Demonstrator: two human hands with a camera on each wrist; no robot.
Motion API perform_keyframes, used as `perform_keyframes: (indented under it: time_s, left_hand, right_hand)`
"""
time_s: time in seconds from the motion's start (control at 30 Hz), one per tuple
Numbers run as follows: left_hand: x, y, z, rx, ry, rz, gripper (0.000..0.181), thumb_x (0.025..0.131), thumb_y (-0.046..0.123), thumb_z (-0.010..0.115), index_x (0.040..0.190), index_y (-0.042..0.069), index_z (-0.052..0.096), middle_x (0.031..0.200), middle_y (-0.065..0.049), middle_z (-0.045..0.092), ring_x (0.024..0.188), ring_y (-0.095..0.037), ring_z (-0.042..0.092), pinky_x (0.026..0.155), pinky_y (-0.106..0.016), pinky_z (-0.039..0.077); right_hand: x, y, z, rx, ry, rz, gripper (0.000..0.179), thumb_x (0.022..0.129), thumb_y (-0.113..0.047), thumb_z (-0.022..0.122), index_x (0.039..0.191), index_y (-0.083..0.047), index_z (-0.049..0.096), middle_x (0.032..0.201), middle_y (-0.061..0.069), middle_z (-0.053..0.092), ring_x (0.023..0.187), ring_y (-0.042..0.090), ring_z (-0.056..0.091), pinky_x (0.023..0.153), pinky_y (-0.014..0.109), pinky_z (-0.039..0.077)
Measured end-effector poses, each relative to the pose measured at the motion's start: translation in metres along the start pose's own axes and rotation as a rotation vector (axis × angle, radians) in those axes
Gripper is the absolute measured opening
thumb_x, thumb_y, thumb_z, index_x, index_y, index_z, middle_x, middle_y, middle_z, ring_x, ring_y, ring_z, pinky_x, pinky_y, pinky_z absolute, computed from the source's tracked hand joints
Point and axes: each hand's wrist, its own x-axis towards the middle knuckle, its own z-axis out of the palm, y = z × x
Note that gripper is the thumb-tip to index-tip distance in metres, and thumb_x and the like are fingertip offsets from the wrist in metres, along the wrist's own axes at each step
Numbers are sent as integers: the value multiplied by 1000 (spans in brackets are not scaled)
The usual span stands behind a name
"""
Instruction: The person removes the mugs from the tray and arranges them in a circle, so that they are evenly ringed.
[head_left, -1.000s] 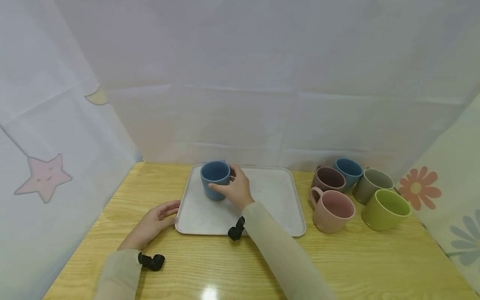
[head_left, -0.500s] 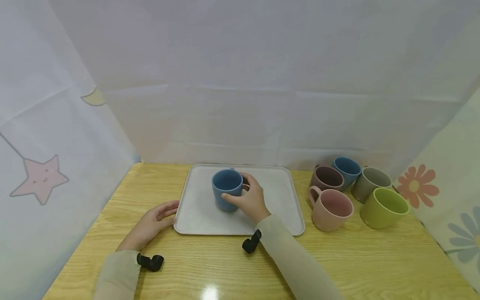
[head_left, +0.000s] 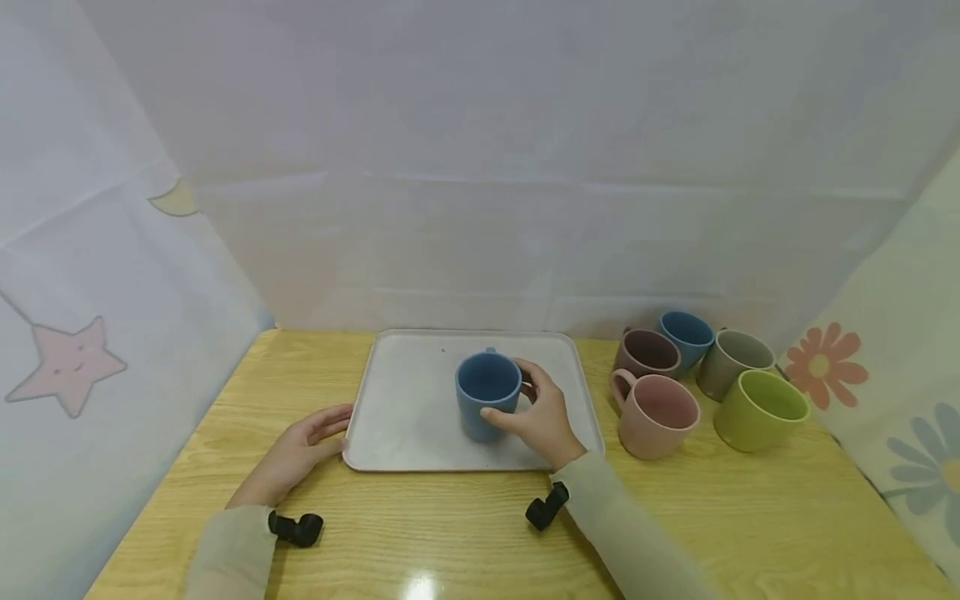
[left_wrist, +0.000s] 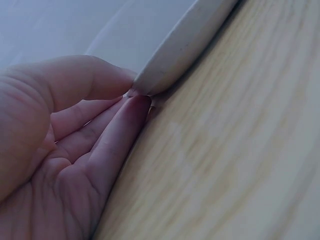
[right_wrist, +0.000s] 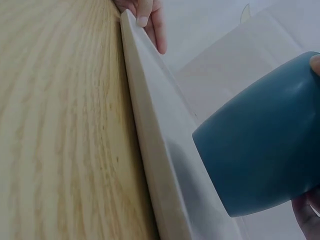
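Note:
My right hand (head_left: 546,418) grips a blue mug (head_left: 483,422) from its right side, thumb on the near wall and the other fingers behind by the handle. The mug is upright over the right half of a white tray (head_left: 405,417). In the right wrist view the mug's base (right_wrist: 212,175) shows close over the tray's surface. My left hand (head_left: 300,450) is at the tray's near left corner. The left wrist view has its thumb (left_wrist: 95,80) at the tray rim (left_wrist: 172,50), with a fingertip (left_wrist: 137,107) low at the same corner, pinching it.
To the right of the tray stand a pink mug (head_left: 651,433), a dark purple mug (head_left: 637,362), a second blue mug (head_left: 686,354), a grey mug (head_left: 720,375) and a green mug (head_left: 750,421). A white cloth wall (head_left: 480,208) rises behind the wooden table (head_left: 420,533).
My right hand has carried the blue mug rightward and toward me, from the tray's back left to its right half. My left hand stays at the tray's corner.

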Motion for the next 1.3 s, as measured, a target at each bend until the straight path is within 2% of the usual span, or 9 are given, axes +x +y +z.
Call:
perform_keyframes:
  time_s: [0.2,0.33,0.47,0.63,0.77,0.9,1.0,1.17,1.3]
  left_hand:
    - [-1,0,-1,-6,2,7,66,99,17,67,156,2,36,153,-23,44,144,-37,37,94,-13,45]
    - [-1,0,0,-16,-2,8,66,100,16,67,156,3,36,154,-23,43,144,-37,37,95,-13,46]
    - [-1,0,0,-20,-9,5,66,100,17,66,156,3,35,155,-23,42,145,-38,36,95,-13,46]
    - [-1,0,0,-21,-16,2,66,100,17,66,156,3,35,155,-23,41,145,-37,35,95,-13,45]
    - [-1,0,-1,-11,-8,0,66,100,17,66,156,3,35,154,-23,43,145,-37,36,94,-13,45]
    - [-1,1,-1,2,-2,-1,65,100,17,66,156,3,36,154,-23,44,144,-37,37,94,-12,45]
    - [-1,1,-2,2,-6,0,65,100,17,66,156,4,36,154,-23,43,144,-37,36,94,-12,45]
    - [-2,0,-1,-4,-10,6,65,101,17,66,156,3,35,154,-23,43,145,-37,36,94,-12,45]
    - [-2,0,-1,-5,-10,7,65,101,16,66,156,3,35,154,-23,42,145,-37,35,94,-12,45]
  right_hand:
    - [-14,-12,-25,14,-13,-38,78,72,-4,92,141,-8,54,138,12,58,125,33,55,111,47,42]
    - [-23,-21,-46,35,-41,-66,79,74,-1,89,143,-6,52,140,14,55,127,30,54,112,33,41]
    - [-33,-29,-68,21,-34,-104,81,73,6,87,144,-2,50,139,18,53,126,19,55,109,20,40]
    - [-43,-42,-96,-15,-2,-177,82,68,14,85,142,5,50,132,22,52,119,13,58,103,19,45]
    - [-49,-50,-119,-87,44,-244,85,64,17,85,140,5,52,132,13,59,119,11,59,101,18,46]
    - [-57,-58,-142,-4,60,-265,84,63,24,79,141,9,50,132,6,61,116,12,60,95,18,50]
    - [-64,-63,-159,110,31,-275,84,64,31,73,141,14,45,134,10,59,115,16,61,92,19,52]
    - [-72,-68,-190,138,-1,-276,82,67,34,68,143,15,43,137,10,57,122,17,57,101,20,48]
    - [-79,-72,-215,121,-19,-250,81,69,35,65,144,15,42,136,8,58,122,16,58,100,21,48]
